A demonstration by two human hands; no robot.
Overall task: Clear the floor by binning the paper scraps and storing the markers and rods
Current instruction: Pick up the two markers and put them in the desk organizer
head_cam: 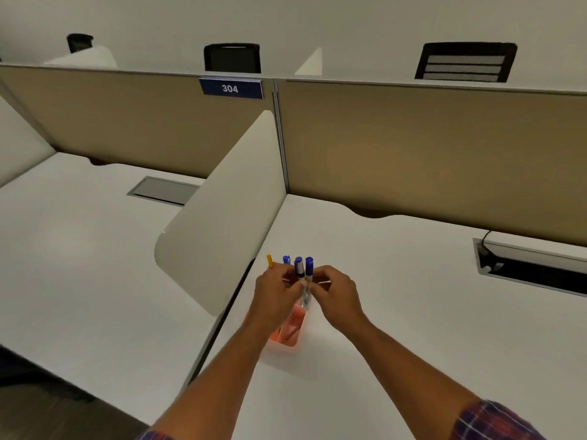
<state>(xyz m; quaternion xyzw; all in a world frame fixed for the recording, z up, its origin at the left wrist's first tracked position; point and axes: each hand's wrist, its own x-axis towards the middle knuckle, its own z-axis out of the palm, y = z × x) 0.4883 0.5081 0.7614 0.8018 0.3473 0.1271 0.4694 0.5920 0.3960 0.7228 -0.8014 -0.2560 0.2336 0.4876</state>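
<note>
An orange translucent holder [290, 328] stands on the white desk [397, 312] just right of the curved side divider. Above it, both hands are bunched around a cluster of blue-capped markers [303, 271] held upright, their lower ends pointing into the holder. My left hand [276, 293] grips the bundle from the left, and a yellow-tipped rod [269, 260] sticks up behind its fingers. My right hand [336, 293] pinches the markers from the right. The holder's rim is hidden by the hands. No paper scraps or floor items are in view.
A white curved divider [222, 217] separates this desk from the left desk [79, 265]. Tan partition panels [428, 154] close the back, with a blue "304" sign [231, 88]. An open cable tray [533, 265] sits at the right. Black chairs [465, 61] stand beyond the partition.
</note>
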